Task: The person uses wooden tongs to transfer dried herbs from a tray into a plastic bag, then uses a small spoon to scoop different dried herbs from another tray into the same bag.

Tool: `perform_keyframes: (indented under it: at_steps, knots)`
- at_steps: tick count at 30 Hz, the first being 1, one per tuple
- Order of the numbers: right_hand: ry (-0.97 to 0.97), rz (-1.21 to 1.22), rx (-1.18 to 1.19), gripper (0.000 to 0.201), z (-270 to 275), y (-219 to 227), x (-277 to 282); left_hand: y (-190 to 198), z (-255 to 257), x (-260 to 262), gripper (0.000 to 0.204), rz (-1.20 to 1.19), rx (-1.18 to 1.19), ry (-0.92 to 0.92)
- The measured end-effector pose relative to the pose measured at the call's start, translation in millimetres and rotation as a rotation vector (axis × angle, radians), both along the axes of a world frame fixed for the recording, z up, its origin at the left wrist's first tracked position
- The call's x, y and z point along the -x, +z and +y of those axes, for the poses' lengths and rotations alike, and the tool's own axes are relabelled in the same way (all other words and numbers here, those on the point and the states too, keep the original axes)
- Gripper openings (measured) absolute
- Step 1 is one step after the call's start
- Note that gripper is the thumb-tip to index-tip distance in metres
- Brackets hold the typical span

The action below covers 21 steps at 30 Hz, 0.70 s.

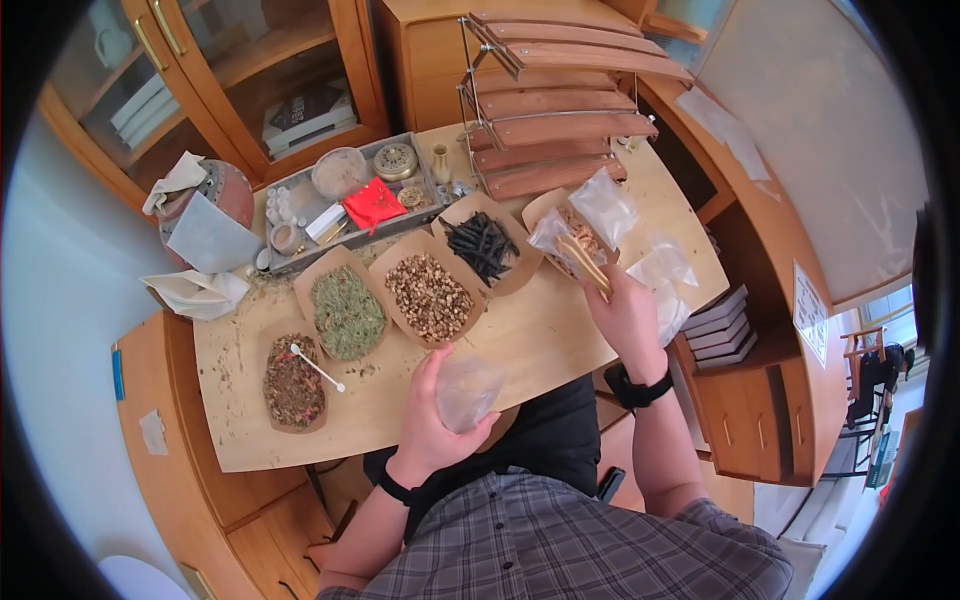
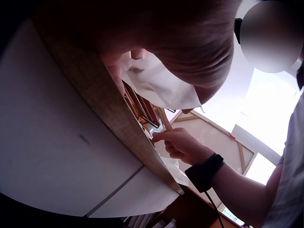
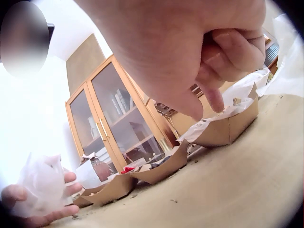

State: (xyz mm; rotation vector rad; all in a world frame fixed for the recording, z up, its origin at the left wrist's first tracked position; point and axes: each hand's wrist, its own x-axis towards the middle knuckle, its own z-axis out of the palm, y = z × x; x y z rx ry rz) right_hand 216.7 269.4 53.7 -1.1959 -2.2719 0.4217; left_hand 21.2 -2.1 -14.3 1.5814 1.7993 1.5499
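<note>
My left hand (image 1: 432, 425) holds a small translucent plastic bag (image 1: 470, 390) at the table's front edge; its fingers and thumb curve around the bag in the right wrist view. With my right hand (image 1: 626, 312) I grip pale wooden tongs (image 1: 582, 262), tips down at the rightmost paper tray (image 1: 534, 212). That tray holds light brown shavings (image 1: 580, 228), partly covered by a clear plastic bag (image 1: 606, 208). Beside the right hand lies more clear plastic (image 1: 662, 272). In the right wrist view, my right hand (image 3: 190, 61) hides the tongs.
Paper trays hold black sticks (image 1: 480, 245), brown pieces (image 1: 428, 295), green dried herb (image 1: 347, 312) and a reddish mix (image 1: 292, 385) under a white spoon (image 1: 318, 367). Behind stand a grey tray (image 1: 350, 238) of small containers, a slatted wooden rack (image 1: 560, 105) and a pot (image 1: 225, 190).
</note>
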Motion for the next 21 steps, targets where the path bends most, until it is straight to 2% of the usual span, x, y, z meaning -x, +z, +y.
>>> perform_keyframes:
  at_steps: [4,10,17,21]
  knots:
    - [0.05,-0.08,-0.087,0.025,9,-11,13,1,0,0,0.124,-0.003,0.003,0.016]
    - [-0.026,-0.099,-0.001,0.029,19,1,25,4,0,0,0.125,0.013,0.005,0.024]
    - [-0.017,-0.176,-0.055,0.031,27,-6,19,5,0,1,0.125,0.014,0.008,0.018]
    - [-0.062,-0.092,0.073,0.034,26,4,22,5,-1,1,0.125,0.015,0.032,0.018]
